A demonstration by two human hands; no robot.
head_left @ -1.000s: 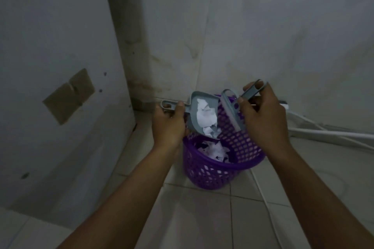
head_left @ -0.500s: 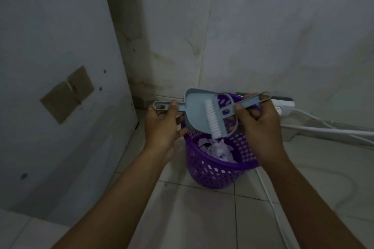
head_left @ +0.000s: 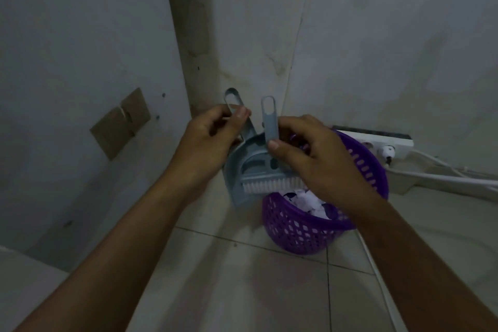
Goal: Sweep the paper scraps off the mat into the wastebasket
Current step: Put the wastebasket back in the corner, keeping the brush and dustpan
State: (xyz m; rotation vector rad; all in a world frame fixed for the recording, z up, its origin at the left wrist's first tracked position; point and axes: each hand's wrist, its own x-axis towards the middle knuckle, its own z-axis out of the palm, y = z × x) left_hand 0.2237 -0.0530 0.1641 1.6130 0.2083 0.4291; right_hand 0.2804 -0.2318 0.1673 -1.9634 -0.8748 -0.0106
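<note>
Purple wastebasket (head_left: 293,232) with a hole-grid pattern, white paper scraps (head_left: 310,201) inside it, grey-blue dustpan (head_left: 237,170) and matching brush (head_left: 265,183) with white bristles just above it, white power strip (head_left: 377,139) behind it, pale floor tiles (head_left: 242,277) underneath.

Purple lattice wastebasket (head_left: 301,234) upright on the floor, below right fingers (head_left: 273,145), far rim partly hidden by that hand. White paper scraps (head_left: 310,201) piled inside, just under right fingers. Grey-blue dustpan (head_left: 237,170) tilted mouth-down just beside basket's left rim, handle running up through left fingers (head_left: 239,114). Matching brush (head_left: 269,183) lies against the pan, white bristles down, handle upright, pinched by right fingers.
</note>
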